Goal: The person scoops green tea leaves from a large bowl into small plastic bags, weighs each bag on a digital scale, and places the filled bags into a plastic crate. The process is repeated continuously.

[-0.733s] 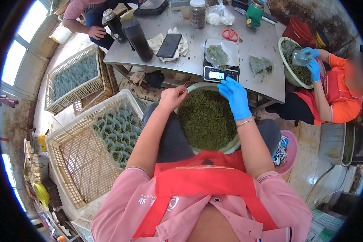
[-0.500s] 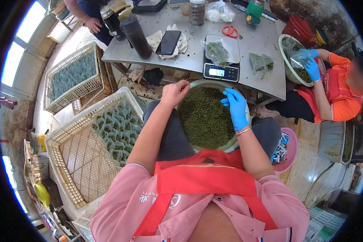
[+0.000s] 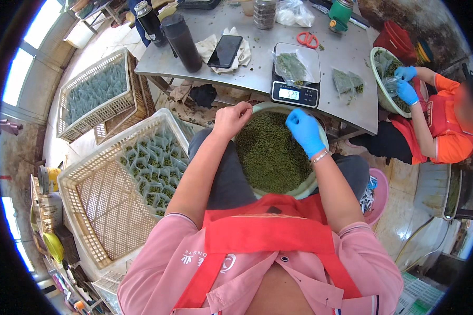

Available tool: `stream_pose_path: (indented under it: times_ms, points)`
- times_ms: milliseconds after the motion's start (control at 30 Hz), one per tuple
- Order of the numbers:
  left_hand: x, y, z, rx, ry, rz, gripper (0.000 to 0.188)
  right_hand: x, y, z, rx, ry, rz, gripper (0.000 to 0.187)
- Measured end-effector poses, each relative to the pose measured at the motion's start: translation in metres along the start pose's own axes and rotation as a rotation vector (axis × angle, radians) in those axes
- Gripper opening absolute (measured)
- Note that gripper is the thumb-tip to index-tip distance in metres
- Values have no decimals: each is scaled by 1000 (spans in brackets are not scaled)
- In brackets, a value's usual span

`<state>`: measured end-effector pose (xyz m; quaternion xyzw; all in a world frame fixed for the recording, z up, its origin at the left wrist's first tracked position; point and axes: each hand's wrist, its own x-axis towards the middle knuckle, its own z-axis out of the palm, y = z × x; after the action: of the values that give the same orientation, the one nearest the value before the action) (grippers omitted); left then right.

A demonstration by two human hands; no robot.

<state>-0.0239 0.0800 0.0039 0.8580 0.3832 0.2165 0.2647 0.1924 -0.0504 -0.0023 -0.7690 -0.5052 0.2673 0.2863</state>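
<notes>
Two hands apart over basin (image 3: pixel 314 185) – heaped fine green leaves; left hand (image 3: pixel 231 118) loosely curled, right hand (image 3: pixel 305 131) blue-gloved, empty

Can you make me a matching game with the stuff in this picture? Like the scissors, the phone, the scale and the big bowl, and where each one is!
Things:
1. scissors
2. phone
3. scale
4. big bowl

Places:
A. on the person's lap, full of small green bits
B. lying on a pale cloth on the metal table
C. at the table's near edge, with a clear bag of green bits on top
D. far back on the table, orange handles

Pairs: 1-D, 2-B, 3-C, 4-A
</notes>
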Motion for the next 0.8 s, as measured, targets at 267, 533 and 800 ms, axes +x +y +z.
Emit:
stream_pose_path:
  times_ms: [267,533,800]
  points:
    - [10,11,4,-122,134,-61,25,17,-21,-17,-95,627,-398,29]
    - [34,8,16,18,367,89,33,88,-43,-38,-589,420,-481,22]
    - [49,7,19,56,224,-251,41,54,-129,-12,-626,161,-663,6]
